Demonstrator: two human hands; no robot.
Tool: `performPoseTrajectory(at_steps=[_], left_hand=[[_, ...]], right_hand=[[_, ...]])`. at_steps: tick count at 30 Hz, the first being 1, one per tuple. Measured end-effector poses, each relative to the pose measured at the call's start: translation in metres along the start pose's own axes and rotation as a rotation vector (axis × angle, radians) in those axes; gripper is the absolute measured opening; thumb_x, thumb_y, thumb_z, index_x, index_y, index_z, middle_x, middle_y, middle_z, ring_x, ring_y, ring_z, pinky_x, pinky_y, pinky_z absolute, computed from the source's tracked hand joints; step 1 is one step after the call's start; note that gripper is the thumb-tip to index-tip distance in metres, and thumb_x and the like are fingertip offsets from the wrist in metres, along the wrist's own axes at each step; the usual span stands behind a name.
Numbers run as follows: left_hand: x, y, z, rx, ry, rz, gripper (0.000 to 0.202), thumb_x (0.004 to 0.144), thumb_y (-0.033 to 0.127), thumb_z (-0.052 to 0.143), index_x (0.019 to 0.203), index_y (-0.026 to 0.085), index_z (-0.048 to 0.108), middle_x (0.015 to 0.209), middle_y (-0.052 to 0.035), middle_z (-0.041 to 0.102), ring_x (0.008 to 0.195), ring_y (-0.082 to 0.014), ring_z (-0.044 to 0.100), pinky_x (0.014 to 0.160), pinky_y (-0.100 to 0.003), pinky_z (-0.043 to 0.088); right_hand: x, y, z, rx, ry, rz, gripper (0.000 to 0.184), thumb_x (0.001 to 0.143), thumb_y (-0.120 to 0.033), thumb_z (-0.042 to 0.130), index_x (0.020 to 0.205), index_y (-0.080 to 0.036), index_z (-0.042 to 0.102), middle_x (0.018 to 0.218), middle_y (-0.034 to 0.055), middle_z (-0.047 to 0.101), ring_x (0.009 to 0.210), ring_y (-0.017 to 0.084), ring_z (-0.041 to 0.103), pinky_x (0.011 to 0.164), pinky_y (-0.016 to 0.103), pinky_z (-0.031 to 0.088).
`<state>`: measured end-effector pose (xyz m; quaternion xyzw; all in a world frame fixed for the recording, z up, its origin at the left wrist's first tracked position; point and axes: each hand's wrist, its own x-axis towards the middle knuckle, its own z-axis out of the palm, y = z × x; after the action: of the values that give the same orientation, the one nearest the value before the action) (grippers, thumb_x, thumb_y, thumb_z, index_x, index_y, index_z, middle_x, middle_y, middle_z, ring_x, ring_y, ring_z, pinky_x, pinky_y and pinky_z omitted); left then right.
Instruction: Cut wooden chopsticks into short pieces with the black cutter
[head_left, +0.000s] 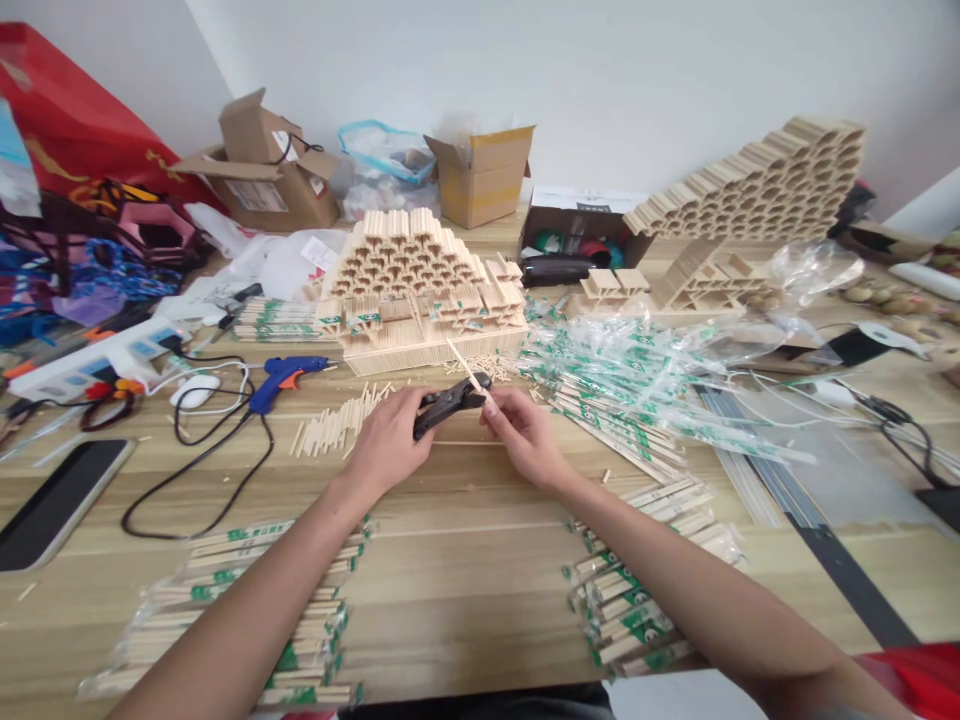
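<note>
Cutters (pixel 448 408), black-handled, are hovering at centre frame just above the table (pixel 465 600), with the left hand (pixel 385 445) gripping them, its fingers curling closed around the handles. The right hand (pixel 527 437) is pinching a wooden stick (pixel 466 366) between fingertips and thumb, holding it tilted up and away at the cutters' head; whether the jaws are biting the stick is hard to tell. Cut stick pieces (pixel 334 422) are lying in a loose heap just left of the hands, a blue glue gun (pixel 289 382) is resting beyond them, and a stepped stick model (pixel 420 290) is standing straight ahead. Wrapped chopstick bundles (pixel 247 600) are lying at lower left, with more (pixel 637 580) at lower right.
</note>
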<state>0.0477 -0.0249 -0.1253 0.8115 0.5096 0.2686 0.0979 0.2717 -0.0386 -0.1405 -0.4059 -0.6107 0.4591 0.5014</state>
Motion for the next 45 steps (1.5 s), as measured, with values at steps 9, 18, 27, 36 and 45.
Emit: performPoseTrajectory(at_steps=[9, 18, 27, 36, 45], left_hand=[[-0.0020, -0.0005, 0.0017, 0.045, 0.004, 0.037, 0.036, 0.087, 0.019, 0.059, 0.122, 0.021, 0.062, 0.120, -0.0107, 0.073, 0.112, -0.0295, 0.068, 0.098, -0.042, 0.053], [-0.0016, 0.0029, -0.0004, 0.092, -0.032, 0.033, 0.032, 0.085, 0.017, 0.058, 0.117, 0.019, 0.063, 0.116, -0.0115, 0.072, 0.107, -0.0306, 0.068, 0.095, -0.043, 0.053], [-0.0016, -0.0001, 0.0034, 0.094, -0.002, 0.087, 0.035, 0.084, 0.016, 0.061, 0.119, 0.018, 0.063, 0.118, -0.0131, 0.071, 0.108, -0.0310, 0.068, 0.095, -0.044, 0.054], [-0.0011, 0.0013, 0.0028, 0.093, -0.022, 0.056, 0.031, 0.083, 0.016, 0.060, 0.113, 0.020, 0.063, 0.112, -0.0107, 0.073, 0.104, -0.0298, 0.069, 0.092, -0.043, 0.055], [-0.0012, 0.0028, 0.0018, 0.090, -0.021, 0.075, 0.035, 0.083, 0.016, 0.061, 0.117, 0.018, 0.063, 0.114, -0.0117, 0.072, 0.107, -0.0304, 0.068, 0.095, -0.043, 0.055]], right_hand=[[-0.0010, 0.0028, -0.0020, -0.086, -0.025, -0.021, 0.038, 0.100, -0.059, 0.055, 0.090, -0.022, 0.059, 0.081, 0.0028, 0.057, 0.072, 0.018, 0.050, 0.066, 0.031, 0.041], [0.0007, -0.0025, -0.0032, -0.106, -0.030, -0.034, 0.038, 0.099, -0.057, 0.057, 0.086, -0.021, 0.059, 0.078, 0.0014, 0.054, 0.070, 0.017, 0.047, 0.065, 0.030, 0.038], [0.0012, -0.0003, -0.0064, -0.075, -0.079, -0.022, 0.037, 0.100, -0.055, 0.058, 0.087, -0.020, 0.060, 0.075, 0.0007, 0.055, 0.067, 0.016, 0.048, 0.062, 0.028, 0.036], [0.0015, -0.0006, -0.0061, -0.066, -0.097, -0.008, 0.038, 0.100, -0.056, 0.058, 0.088, -0.020, 0.061, 0.074, 0.0004, 0.057, 0.063, 0.015, 0.047, 0.059, 0.028, 0.035], [0.0020, -0.0034, -0.0071, -0.047, -0.139, -0.012, 0.040, 0.100, -0.056, 0.057, 0.085, -0.019, 0.060, 0.072, 0.0001, 0.056, 0.064, 0.014, 0.046, 0.060, 0.027, 0.034]])
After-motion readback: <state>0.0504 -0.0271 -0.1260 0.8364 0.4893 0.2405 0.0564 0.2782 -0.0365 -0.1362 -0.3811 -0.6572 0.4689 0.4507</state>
